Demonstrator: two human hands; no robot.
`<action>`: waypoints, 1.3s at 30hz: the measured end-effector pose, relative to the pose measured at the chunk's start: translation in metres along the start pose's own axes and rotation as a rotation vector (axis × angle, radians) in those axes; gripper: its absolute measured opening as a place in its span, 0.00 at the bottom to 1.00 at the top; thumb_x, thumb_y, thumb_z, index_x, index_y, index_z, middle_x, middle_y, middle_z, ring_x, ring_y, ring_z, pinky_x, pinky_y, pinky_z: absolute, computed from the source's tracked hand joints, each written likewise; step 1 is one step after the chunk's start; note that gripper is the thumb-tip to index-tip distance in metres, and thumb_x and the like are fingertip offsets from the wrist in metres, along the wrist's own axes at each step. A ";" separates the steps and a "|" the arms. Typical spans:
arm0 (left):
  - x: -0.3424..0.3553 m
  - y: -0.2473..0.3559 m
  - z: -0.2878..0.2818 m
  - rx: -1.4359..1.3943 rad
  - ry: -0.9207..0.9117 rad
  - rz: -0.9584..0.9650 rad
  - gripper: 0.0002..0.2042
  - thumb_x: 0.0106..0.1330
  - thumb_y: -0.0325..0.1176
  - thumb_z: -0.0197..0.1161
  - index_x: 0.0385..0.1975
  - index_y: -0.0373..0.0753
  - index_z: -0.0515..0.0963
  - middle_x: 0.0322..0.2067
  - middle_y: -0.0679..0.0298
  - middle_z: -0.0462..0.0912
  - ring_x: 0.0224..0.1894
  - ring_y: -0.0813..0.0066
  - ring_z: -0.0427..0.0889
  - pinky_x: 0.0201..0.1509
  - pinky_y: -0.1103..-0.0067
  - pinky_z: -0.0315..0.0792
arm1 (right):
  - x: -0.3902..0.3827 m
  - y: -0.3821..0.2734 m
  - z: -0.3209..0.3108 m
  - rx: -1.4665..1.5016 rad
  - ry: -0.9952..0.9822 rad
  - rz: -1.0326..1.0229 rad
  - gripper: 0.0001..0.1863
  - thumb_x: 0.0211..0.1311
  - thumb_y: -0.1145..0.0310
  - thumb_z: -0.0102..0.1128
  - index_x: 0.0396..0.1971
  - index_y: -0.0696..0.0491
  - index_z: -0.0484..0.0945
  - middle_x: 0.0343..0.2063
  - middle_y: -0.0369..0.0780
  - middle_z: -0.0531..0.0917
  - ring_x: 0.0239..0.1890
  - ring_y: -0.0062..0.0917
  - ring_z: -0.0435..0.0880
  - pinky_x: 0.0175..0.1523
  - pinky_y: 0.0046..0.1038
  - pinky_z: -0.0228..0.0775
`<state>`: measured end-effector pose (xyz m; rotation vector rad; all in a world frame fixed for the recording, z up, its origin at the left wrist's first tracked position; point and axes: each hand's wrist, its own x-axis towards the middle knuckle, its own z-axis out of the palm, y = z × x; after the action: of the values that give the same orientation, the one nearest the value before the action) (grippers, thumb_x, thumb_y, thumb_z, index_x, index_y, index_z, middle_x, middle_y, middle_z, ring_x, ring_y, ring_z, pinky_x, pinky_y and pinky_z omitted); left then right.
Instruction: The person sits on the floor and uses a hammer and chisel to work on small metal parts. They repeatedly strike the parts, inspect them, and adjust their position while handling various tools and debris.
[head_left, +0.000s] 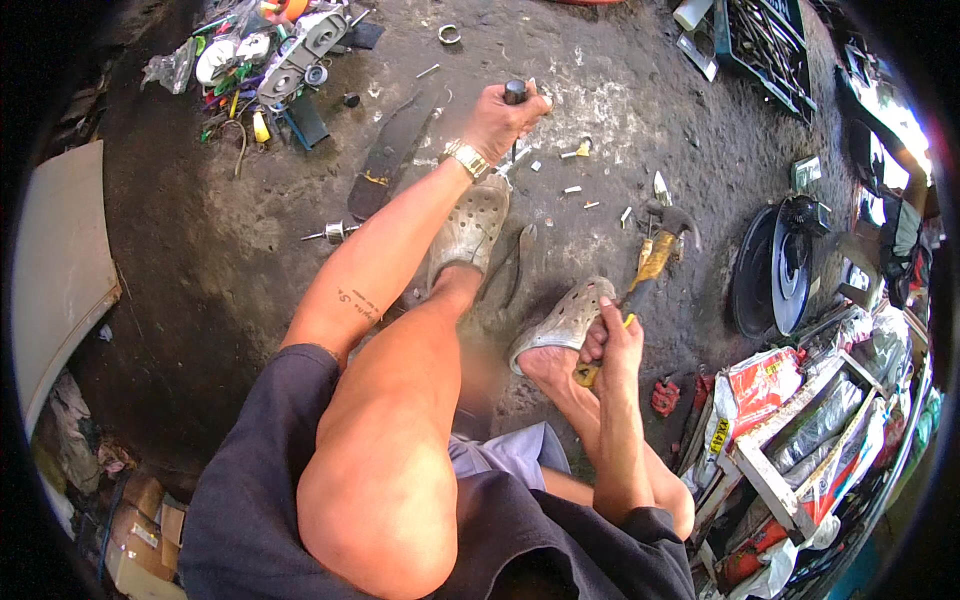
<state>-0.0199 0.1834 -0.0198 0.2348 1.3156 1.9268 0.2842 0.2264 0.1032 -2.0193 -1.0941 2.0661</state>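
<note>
My left hand (497,125), a metal watch on its wrist, is closed round an upright black-handled tool (515,92). The tool's dark shaft points down to a small pale metal piece (515,160) at the toe of my left clog (472,225). Whether it is a screwdriver or a chisel I cannot tell. Beside my right clog (570,318), my right hand (612,342) grips a claw hammer (652,258) by its yellow and black handle, head pointing away from me. Dark pliers (521,262) lie on the ground between my feet.
Small white cut pieces (572,190) are strewn over the dark floor. A metal ring (449,34) lies farther off. Parts and plastic scraps (260,60) are heaped at far left, a tray of tools (765,50) stands far right, and black discs (775,270) and bags (765,385) sit right.
</note>
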 end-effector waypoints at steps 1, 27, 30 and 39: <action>0.000 -0.004 0.000 -0.001 -0.022 -0.008 0.12 0.65 0.32 0.68 0.20 0.42 0.74 0.17 0.75 0.69 0.19 0.86 0.64 0.23 0.82 0.58 | -0.001 0.008 0.002 0.013 -0.008 0.023 0.16 0.70 0.63 0.62 0.24 0.47 0.67 0.13 0.28 0.64 0.10 0.15 0.62 0.15 0.23 0.56; -0.034 0.014 -0.059 0.335 0.505 0.210 0.10 0.67 0.35 0.67 0.27 0.40 0.77 0.19 0.70 0.75 0.20 0.80 0.73 0.26 0.80 0.68 | -0.035 -0.037 0.073 0.036 -0.111 -0.719 0.09 0.71 0.65 0.59 0.37 0.53 0.71 0.16 0.33 0.73 0.14 0.16 0.70 0.18 0.21 0.60; -0.049 0.014 -0.082 0.204 0.658 0.188 0.13 0.67 0.35 0.66 0.22 0.41 0.73 0.17 0.69 0.73 0.17 0.78 0.71 0.23 0.78 0.66 | -0.010 -0.067 0.090 0.462 -0.341 -1.268 0.07 0.71 0.64 0.57 0.36 0.50 0.73 0.18 0.38 0.76 0.18 0.25 0.73 0.23 0.27 0.64; -0.073 0.007 -0.097 0.124 0.691 0.168 0.11 0.67 0.37 0.68 0.28 0.40 0.75 0.17 0.72 0.74 0.17 0.82 0.70 0.22 0.81 0.64 | 0.049 0.005 0.083 -0.783 0.061 -0.542 0.22 0.66 0.54 0.67 0.36 0.62 0.79 0.19 0.42 0.79 0.23 0.25 0.72 0.28 0.34 0.66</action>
<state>-0.0258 0.0632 -0.0379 -0.3026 1.9085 2.1633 0.2048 0.2107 0.0500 -1.6663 -2.3705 1.3996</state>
